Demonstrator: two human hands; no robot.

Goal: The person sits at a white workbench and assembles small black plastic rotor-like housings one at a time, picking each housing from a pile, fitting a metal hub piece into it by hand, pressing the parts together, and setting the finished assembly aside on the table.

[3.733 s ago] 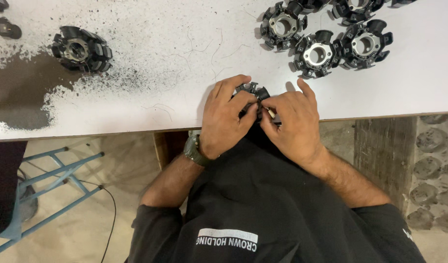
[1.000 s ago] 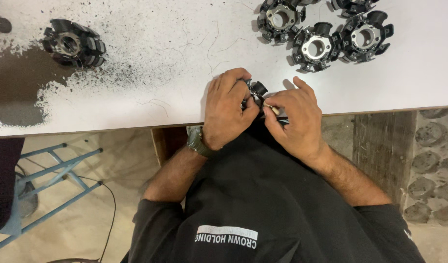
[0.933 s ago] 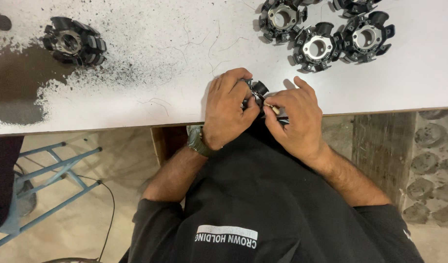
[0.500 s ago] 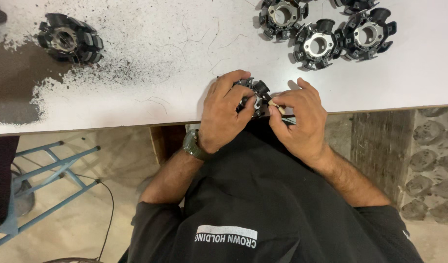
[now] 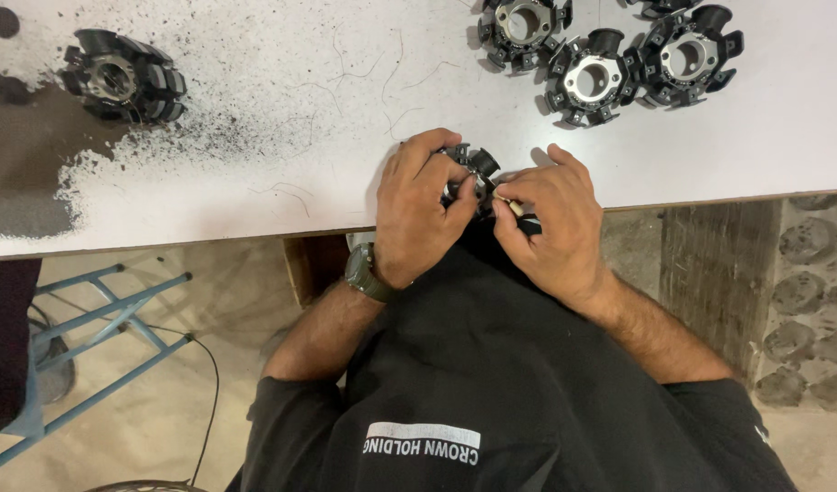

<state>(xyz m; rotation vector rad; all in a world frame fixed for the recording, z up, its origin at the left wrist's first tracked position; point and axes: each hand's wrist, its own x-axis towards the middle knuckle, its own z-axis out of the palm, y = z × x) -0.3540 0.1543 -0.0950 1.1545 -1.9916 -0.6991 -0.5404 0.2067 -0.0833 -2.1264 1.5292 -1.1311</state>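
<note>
A black round part with radial fins and a metal centre (image 5: 473, 169) sits at the near edge of the white table (image 5: 282, 137), held between both hands. My left hand (image 5: 418, 214), a watch on its wrist, wraps around the part's left side. My right hand (image 5: 551, 223) grips its right side, with thumb and forefinger pinching a small pale piece (image 5: 510, 204) against it. Most of the part is hidden under my fingers.
Three similar finned parts (image 5: 590, 80) cluster at the table's far right, and one more (image 5: 120, 76) lies at the far left. Dark powder and a worn grey patch (image 5: 27, 173) cover the table's left. A blue metal frame (image 5: 91, 346) stands on the floor below.
The hands have stayed at the table edge. The part has been turned slightly between the fingers, and the right thumb and forefinger have shifted on the small piece.
</note>
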